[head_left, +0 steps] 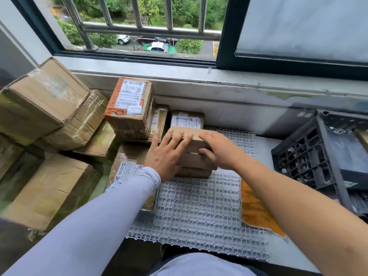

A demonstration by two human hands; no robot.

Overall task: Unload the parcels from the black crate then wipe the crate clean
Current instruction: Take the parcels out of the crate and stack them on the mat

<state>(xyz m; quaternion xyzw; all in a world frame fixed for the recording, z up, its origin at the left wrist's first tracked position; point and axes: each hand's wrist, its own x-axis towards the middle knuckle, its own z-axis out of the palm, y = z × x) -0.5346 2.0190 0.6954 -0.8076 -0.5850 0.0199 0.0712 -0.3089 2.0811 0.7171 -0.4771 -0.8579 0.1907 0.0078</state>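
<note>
Far left: big cardboard boxes [41, 104] piled at tilts, crowding that whole side. Next in, an orange-trimmed parcel [129, 108] stands on end, label facing up toward the window.

My left hand [167, 154], grey sleeve [111, 208] to the wrist, comes in from lower left. Palm flat, fingers spread and pointing up-right, laid against the left end of the small brown parcel [191, 136].

That parcel sits centre, top of a short stack [194, 166] of similar flat boxes on the white grid mat [199, 208]. Its long axis runs left to right, roughly parallel to the window sill [219, 76]. Another labelled parcel [187, 118] sits just behind it against the wall.

My right hand [219, 150], bare forearm reaching in from lower right, covers the parcel's right end: fingers curled over the near edge, thumb side on top. Both hands press the parcel between them, neither closed into a fist.

Right of the stack the mat is bare, with an orange cloth [256, 208] lying on it just beside my forearm. Beyond that a strip of pale tabletop [266, 144].

Far right: the black crate [310, 156], tilted, well apart from the stack, dark items inside that I cannot make out.
</note>
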